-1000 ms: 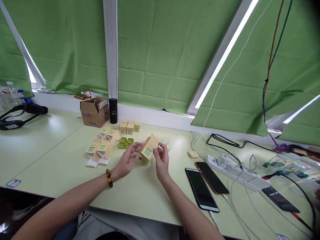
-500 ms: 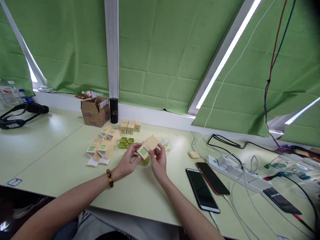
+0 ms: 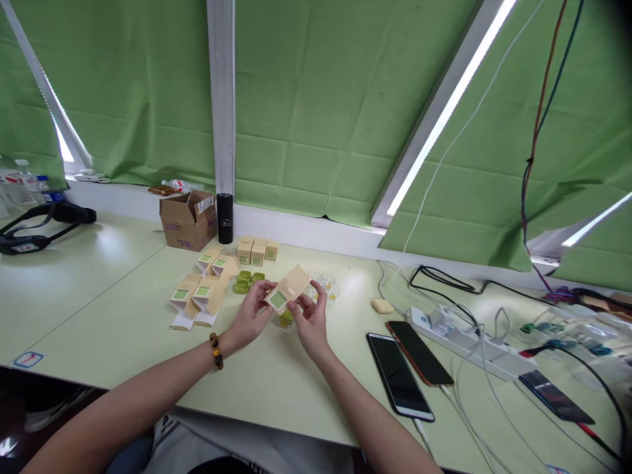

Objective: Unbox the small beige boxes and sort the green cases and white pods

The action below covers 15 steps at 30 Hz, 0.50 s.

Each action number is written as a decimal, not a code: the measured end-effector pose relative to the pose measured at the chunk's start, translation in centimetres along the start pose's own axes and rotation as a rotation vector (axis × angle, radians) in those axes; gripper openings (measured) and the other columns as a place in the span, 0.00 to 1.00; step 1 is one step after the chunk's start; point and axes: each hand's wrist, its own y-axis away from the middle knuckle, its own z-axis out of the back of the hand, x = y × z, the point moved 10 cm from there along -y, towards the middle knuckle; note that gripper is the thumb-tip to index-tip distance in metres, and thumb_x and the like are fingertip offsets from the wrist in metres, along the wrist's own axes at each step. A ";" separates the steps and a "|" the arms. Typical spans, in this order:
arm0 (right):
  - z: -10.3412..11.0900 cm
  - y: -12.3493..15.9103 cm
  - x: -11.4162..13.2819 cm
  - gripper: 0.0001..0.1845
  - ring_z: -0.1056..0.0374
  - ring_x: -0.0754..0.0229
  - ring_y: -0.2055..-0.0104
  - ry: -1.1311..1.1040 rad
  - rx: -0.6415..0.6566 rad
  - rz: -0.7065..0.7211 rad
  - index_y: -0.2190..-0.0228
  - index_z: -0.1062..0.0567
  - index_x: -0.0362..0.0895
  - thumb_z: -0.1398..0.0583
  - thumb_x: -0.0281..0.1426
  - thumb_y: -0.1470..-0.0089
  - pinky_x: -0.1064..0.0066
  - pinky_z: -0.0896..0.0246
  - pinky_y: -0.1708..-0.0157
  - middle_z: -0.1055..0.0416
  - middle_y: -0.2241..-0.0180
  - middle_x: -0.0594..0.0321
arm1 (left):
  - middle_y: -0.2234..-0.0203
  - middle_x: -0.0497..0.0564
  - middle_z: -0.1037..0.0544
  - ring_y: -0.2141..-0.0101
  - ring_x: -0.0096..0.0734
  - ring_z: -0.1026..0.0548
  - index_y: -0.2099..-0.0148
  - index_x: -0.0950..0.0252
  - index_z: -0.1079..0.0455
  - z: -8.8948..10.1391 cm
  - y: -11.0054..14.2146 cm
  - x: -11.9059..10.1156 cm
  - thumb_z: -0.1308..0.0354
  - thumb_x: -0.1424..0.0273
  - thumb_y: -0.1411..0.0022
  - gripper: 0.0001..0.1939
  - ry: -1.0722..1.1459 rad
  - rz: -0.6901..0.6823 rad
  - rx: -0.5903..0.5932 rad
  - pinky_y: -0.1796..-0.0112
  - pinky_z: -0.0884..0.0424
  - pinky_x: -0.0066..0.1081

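With fingers partly curled, the left hand (image 3: 251, 315) and right hand (image 3: 312, 324) both hold a small tan box (image 3: 290, 288), tilted above the bench (image 3: 266, 388) and partly hiding a green cup (image 3: 286, 316) on it.

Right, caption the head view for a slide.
Left hand and right hand hold a tan carton above a pale table, green cups nearby.

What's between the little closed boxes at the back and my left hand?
The head view shows small green cups there, in front of the closed boxes and just beyond your left hand.
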 end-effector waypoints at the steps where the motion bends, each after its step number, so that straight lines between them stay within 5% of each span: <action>1: 0.0 0.0 0.0 0.42 0.24 0.54 0.55 0.002 -0.001 -0.004 0.39 0.47 0.54 0.31 0.43 0.45 0.57 0.29 0.52 0.22 0.59 0.60 | 0.46 0.57 0.29 0.47 0.40 0.27 0.43 0.59 0.38 0.0 0.0 0.0 0.38 0.61 0.32 0.20 -0.003 0.001 -0.004 0.47 0.29 0.37; 9: 0.0 0.2 0.2 0.44 0.25 0.56 0.60 0.002 -0.029 -0.022 0.40 0.47 0.54 0.29 0.44 0.49 0.59 0.29 0.56 0.22 0.61 0.62 | 0.48 0.55 0.30 0.49 0.37 0.27 0.42 0.59 0.40 -0.1 0.2 -0.5 0.40 0.71 0.35 0.21 -0.054 -0.005 0.011 0.50 0.28 0.36; 15: 1.2 -0.3 0.2 0.41 0.23 0.54 0.61 -0.024 -0.083 -0.045 0.41 0.46 0.52 0.32 0.49 0.45 0.58 0.29 0.57 0.20 0.63 0.61 | 0.44 0.59 0.29 0.43 0.47 0.28 0.40 0.60 0.38 -0.7 0.4 -0.9 0.37 0.73 0.39 0.26 -0.051 0.017 0.052 0.49 0.27 0.40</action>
